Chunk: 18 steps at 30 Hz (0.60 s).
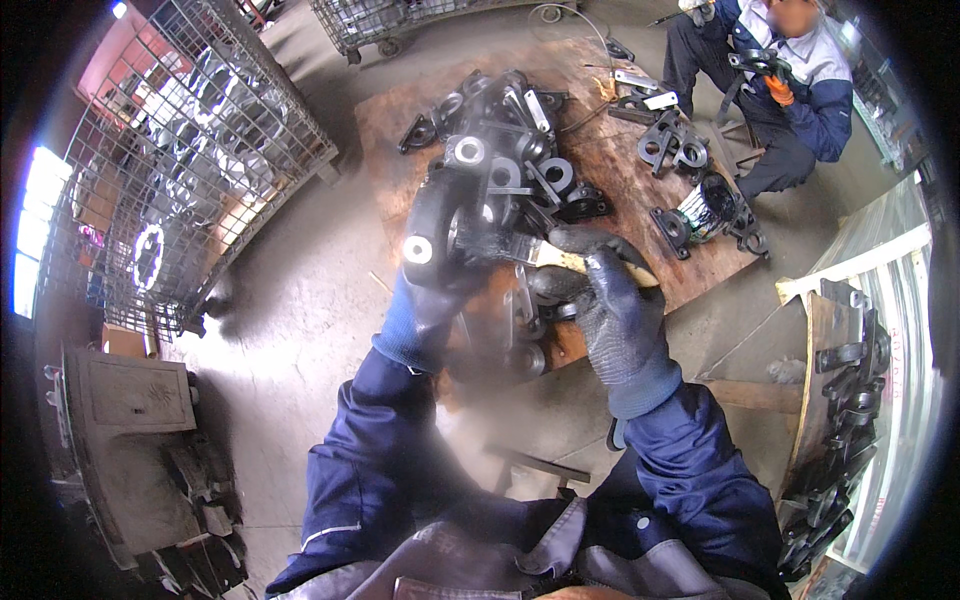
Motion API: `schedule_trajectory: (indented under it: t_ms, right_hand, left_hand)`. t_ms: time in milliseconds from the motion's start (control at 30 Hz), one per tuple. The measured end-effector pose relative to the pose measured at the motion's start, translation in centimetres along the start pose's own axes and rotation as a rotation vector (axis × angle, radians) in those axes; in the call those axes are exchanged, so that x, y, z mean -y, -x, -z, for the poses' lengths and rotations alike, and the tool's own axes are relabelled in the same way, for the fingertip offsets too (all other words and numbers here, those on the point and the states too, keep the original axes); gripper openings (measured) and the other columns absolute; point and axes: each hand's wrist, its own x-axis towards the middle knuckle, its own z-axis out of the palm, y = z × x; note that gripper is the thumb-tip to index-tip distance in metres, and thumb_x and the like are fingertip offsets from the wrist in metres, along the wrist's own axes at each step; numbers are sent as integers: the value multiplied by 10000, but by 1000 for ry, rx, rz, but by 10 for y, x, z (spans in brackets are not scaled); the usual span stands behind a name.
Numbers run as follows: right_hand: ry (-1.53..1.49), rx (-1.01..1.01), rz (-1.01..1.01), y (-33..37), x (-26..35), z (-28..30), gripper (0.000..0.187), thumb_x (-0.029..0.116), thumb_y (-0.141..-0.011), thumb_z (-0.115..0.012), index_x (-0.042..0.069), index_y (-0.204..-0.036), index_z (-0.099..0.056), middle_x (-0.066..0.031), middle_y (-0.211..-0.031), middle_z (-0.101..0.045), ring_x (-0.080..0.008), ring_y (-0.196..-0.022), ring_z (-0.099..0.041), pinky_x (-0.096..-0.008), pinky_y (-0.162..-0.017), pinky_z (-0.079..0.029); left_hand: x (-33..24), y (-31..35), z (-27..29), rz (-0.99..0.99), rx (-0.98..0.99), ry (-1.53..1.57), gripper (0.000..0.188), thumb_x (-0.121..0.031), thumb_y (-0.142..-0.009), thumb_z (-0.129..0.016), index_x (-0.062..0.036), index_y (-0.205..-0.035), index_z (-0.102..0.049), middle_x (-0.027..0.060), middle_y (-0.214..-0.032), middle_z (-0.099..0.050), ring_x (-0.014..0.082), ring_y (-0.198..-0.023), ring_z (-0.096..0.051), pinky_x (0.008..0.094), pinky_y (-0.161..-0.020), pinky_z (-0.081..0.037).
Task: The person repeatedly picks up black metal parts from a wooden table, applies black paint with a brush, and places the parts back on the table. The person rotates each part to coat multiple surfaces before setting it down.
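My left hand (432,297), in a dark glove, grips a black metal bracket (440,215) with pale-rimmed round holes, raised over the near part of the wooden board (385,125). Its fingers are partly hidden by the bracket and blur. In my gloved right hand (622,315) is a paintbrush (560,258) with a pale wooden handle, pinched between thumb and fingers. The dark bristles point left and meet the bracket's side. Behind my hands, several black ring-ended brackets (553,174) lie heaped on the board.
Right of the heap stands a container (708,208) with dark, paint-smeared contents. At the far right a co-worker (790,100) sits holding a black part. A wire cage (215,130) of metal rings is at left, a grey cabinet (140,395) at lower left, more black parts (850,355) at right.
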Motion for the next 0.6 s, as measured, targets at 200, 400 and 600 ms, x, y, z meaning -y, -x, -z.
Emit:
schedule_trajectory:
  t_ms: [200, 400, 600]
  right_hand:
    - [-211, 39, -100, 2, 3, -13, 323, 233, -1027, -496, -15, -1202, -605, -140, -1127, -657, -245, -973, -690, -346, -822, -590]
    - [-428, 112, -161, 0, 3, -14, 458, 405, -1014, -525, 51, -1305, -524, -122, -1301, -545, -224, -1138, -626, -338, -923, -554]
    - [-421, 85, -119, 3, 7, -11, 308, 191, -1028, -487, -30, -1218, -586, -156, -1181, -638, -235, -953, -693, -355, -831, -594]
  left_hand:
    - [4, -1, 2, 19, 11, -98, 480, 8, -815, -656, -25, -1278, -530, 44, -973, -623, 140, -817, -595, 266, -661, -503]
    - [5, 3, 4, 240, 44, 14, 421, -63, -830, -697, -20, -1226, -561, 46, -1047, -615, 125, -850, -595, 263, -673, -517]
    - [3, 6, -2, 190, -6, 153, 390, -43, -835, -684, -35, -1209, -573, 42, -1038, -615, 125, -831, -592, 248, -654, -504]
